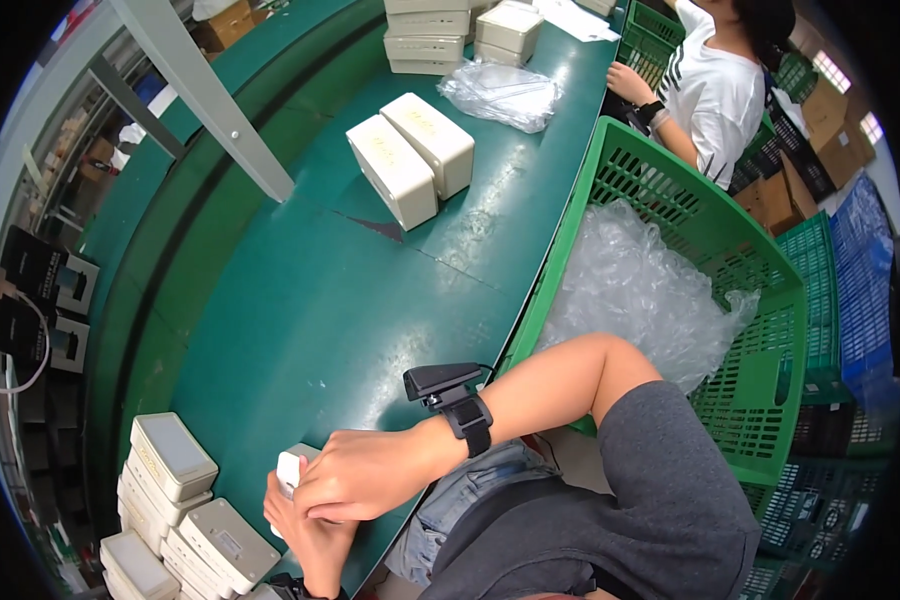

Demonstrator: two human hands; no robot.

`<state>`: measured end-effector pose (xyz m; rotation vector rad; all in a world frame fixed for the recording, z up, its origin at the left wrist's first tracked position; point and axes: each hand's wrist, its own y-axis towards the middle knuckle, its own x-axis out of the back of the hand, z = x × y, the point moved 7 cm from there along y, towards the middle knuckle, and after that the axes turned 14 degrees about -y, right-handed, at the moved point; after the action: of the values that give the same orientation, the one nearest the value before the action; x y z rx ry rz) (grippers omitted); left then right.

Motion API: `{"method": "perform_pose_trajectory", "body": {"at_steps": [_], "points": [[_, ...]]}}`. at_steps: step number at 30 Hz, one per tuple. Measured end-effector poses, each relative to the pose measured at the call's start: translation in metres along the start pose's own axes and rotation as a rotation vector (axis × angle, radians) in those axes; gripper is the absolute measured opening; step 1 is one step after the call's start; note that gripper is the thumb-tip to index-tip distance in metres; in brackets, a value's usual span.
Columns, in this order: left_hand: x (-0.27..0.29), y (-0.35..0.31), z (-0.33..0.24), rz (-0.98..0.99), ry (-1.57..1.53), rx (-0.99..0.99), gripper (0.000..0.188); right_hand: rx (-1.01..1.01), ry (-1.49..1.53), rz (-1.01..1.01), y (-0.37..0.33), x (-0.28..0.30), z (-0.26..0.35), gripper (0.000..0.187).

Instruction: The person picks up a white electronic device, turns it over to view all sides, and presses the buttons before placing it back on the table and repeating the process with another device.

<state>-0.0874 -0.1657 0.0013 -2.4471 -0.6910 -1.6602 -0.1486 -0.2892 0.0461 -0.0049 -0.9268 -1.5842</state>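
Note:
Low over the near edge of the green table, my two hands are together. My left hand is closed around a small white piece, only part of which shows above its fingers; its kind cannot be made out. My right hand crosses over it from the right, fingers curled and pressed against the left hand. What its fingertips grip is hidden beneath them. Just left of my hands stand stacks of cream plastic boxes, some with pale grey panels on top.
Two cream boxes lie side by side farther along the green table, with clear plastic bags beyond. On my right, a green crate holds crumpled clear film. A grey metal post rises at left. Another person works at far right.

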Motion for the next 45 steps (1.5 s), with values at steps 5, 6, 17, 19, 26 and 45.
{"method": "perform_pose_trajectory", "body": {"at_steps": [5, 6, 17, 19, 26, 45], "points": [[0.021, -0.019, 0.033, -0.053, -0.226, 0.19, 0.089, -0.097, 0.078, -0.084, 0.007, 0.01, -0.002, 0.011], [0.028, -0.02, 0.034, -0.131, -0.606, 0.315, 0.087, -0.19, 0.158, -0.092, 0.011, 0.012, -0.006, 0.013], [-0.022, -0.018, 0.032, -0.386, -2.433, 0.362, 0.073, -0.811, 0.98, 0.271, -0.008, -0.027, -0.027, 0.056], [-0.024, -0.019, 0.027, -0.425, -2.699, 0.348, 0.072, -0.851, 1.009, 0.34, -0.012, -0.036, -0.021, 0.058], [-0.028, -0.011, -0.001, -0.189, -3.418, 0.238, 0.07, -0.633, 0.658, 0.245, -0.008, -0.031, -0.013, 0.073], [-0.051, -0.055, 0.021, -0.713, -2.159, 0.954, 0.059, 0.12, -0.365, 0.134, 0.018, 0.004, 0.024, 0.065]]}}
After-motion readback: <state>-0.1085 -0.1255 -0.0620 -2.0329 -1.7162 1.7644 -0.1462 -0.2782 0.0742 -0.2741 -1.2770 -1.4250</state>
